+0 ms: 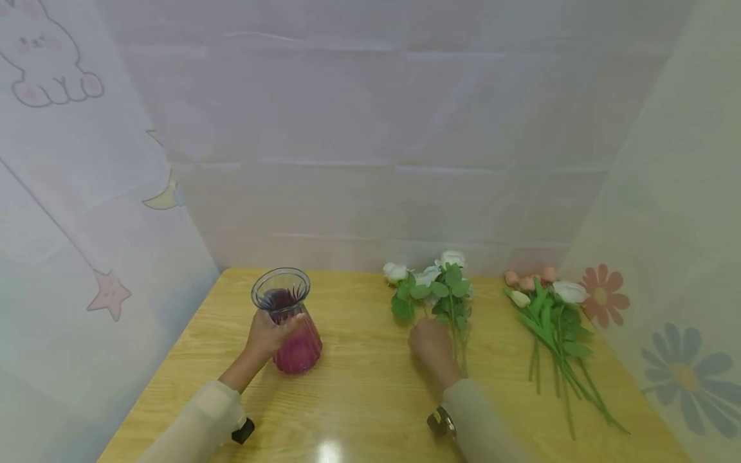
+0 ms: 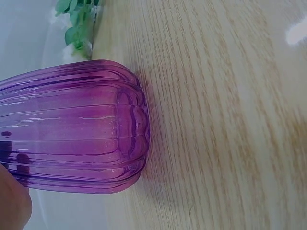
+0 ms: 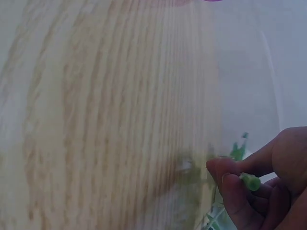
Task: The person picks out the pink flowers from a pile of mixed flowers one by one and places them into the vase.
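Observation:
A glass vase point(image 1: 298, 350), purple-pink below with a clear flared rim, stands at the left of the wooden table. My left hand point(image 1: 269, 333) grips it around the neck, thumb across the near side. The vase's ribbed lower body point(image 2: 81, 124) fills much of the left wrist view, with its base at the tabletop. My right hand point(image 1: 431, 344) pinches a green flower stem point(image 3: 250, 181), whose cut end pokes out between thumb and fingers. Just beyond that hand are white roses point(image 1: 428, 276) with green leaves; which bloom belongs to the pinched stem is partly hidden.
To the right lies another bunch of flowers point(image 1: 547, 321), with pink and white blooms and long stems pointing toward the near edge. A pale sheet wall point(image 1: 359, 212) rises behind the wooden table point(image 1: 365, 399), and printed sheets hang at both sides.

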Demonstrator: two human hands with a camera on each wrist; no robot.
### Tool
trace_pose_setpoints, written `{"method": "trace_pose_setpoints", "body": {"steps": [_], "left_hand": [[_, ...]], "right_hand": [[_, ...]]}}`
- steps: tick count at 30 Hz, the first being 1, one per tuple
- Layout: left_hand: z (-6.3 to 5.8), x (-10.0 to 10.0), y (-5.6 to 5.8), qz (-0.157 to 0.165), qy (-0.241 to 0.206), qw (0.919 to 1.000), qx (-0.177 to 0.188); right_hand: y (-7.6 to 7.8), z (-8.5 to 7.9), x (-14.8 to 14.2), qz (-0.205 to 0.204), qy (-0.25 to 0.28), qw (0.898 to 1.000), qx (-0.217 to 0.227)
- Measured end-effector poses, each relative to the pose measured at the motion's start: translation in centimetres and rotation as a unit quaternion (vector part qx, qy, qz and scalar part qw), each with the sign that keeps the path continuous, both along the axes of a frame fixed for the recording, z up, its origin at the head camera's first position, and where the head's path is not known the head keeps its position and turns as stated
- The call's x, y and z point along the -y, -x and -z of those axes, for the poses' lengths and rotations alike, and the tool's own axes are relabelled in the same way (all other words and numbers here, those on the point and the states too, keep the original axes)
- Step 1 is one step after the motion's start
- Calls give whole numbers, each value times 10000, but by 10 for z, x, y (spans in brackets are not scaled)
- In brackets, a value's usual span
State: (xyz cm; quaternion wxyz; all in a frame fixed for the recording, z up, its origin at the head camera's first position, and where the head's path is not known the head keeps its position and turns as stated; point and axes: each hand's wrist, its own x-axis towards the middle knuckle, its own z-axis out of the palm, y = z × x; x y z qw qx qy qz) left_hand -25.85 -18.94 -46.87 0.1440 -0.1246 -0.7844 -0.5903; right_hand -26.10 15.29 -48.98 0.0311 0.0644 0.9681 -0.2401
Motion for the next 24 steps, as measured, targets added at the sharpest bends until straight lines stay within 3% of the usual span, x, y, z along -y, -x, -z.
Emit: {"method": "trace_pose_setpoints", "body": {"steps": [6, 13, 18, 21, 24], "left_hand": [[0, -1, 1, -154, 189, 9997, 60], [-1, -2, 0, -103, -36, 9998, 175], [-2, -2, -3, -26, -218, 9997, 80], [-16, -6, -11, -12, -120, 9999, 96], [-19, -7, -12, -30, -22, 9999, 153]], "right_hand": [[2, 6, 0, -56, 47, 10000, 7], [-4, 8, -3, -198, 173, 9996, 43], [-5, 9, -6, -327, -47, 9994, -134], [-6, 6, -8, -386, -323, 9984, -257], [-7, 3, -10, -348, -433, 9980, -311]]}}
